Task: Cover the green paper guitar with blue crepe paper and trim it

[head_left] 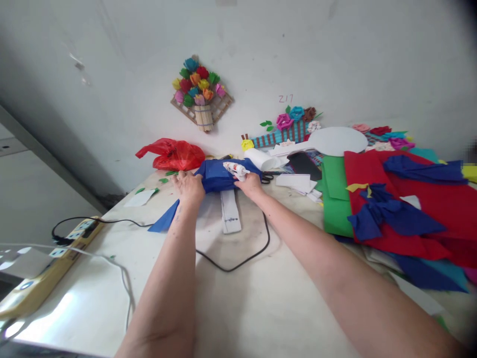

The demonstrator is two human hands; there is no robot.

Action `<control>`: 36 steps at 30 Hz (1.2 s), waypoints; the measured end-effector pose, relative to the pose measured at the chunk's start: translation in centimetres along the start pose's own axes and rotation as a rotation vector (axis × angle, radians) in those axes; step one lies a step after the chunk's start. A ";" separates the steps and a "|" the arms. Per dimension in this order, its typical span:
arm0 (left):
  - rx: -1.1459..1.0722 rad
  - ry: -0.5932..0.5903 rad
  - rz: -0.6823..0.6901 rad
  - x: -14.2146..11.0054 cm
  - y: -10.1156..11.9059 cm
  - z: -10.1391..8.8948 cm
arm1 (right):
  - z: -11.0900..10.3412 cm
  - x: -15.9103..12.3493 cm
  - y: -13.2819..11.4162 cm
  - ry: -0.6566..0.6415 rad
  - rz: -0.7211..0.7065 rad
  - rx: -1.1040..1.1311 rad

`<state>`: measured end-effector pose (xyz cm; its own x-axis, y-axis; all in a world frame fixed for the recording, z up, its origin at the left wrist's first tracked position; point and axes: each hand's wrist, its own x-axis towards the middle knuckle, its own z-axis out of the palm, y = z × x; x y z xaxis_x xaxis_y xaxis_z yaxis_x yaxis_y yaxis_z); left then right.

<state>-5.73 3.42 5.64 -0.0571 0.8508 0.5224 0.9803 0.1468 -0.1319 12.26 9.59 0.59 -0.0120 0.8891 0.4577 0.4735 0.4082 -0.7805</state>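
A piece covered in blue crepe-like paper [218, 172] lies at the far middle of the table, between my hands. At its left end my left hand [189, 188] grips the blue paper, its fingers partly spread. My right hand [250, 185] closes around a white glue gun [237, 170] with red print, which is over the blue paper; its grip is mostly hidden by the hand. My right thumb touches the paper's near edge. A white strip [231, 214] with a drawn mark sticks out from under the blue piece. A blue pointed flap [165, 217] shows beside my left wrist.
A black cord [231, 270] loops across the table near a power strip [59, 263]. Scissors [267, 177], white paper pieces [294, 181] and a white oval board [338, 141] lie right. Green [337, 199] and red sheets [402, 199] are stacked there. A red bag [175, 155] sits behind.
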 end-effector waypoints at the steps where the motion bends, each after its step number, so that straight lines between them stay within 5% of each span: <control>1: 0.008 0.022 -0.037 -0.1 -0.1 0.5 | 0.0 0.0 -0.1 -0.004 0.005 0.010; 5: -0.022 0.022 -0.135 -0.1 -0.3 0.6 | 0.2 -0.1 -0.1 -0.007 0.017 0.006; 8: -0.062 -0.040 -0.048 0.2 0.3 -1.9 | 0.3 0.2 0.2 0.015 0.026 -0.041; 13: -0.134 0.020 0.104 0.2 2.5 -7.2 | 0.2 0.6 0.6 0.038 0.061 -0.049; 16: -0.235 -0.079 0.101 -0.1 4.0 -7.9 | 0.2 0.7 0.6 0.032 0.083 -0.055; 21: -0.261 -0.215 0.054 -0.6 5.3 -3.6 | 0.2 0.6 0.5 0.028 0.062 -0.034; 26: -0.322 -0.150 0.148 -0.6 4.0 1.7 | 0.3 0.8 0.8 0.029 0.043 0.012; 31: -0.313 -0.146 0.233 -0.4 2.4 3.0 | 0.8 1.2 1.6 0.008 0.057 0.113; 36: -0.492 -0.205 0.138 -0.5 1.9 4.0 | 1.0 1.3 2.0 0.006 0.062 0.143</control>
<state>-4.62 5.33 1.77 0.0909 0.9333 0.3473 0.9512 -0.1846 0.2473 12.26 11.80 -0.79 0.0191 0.9121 0.4094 0.3430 0.3787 -0.8596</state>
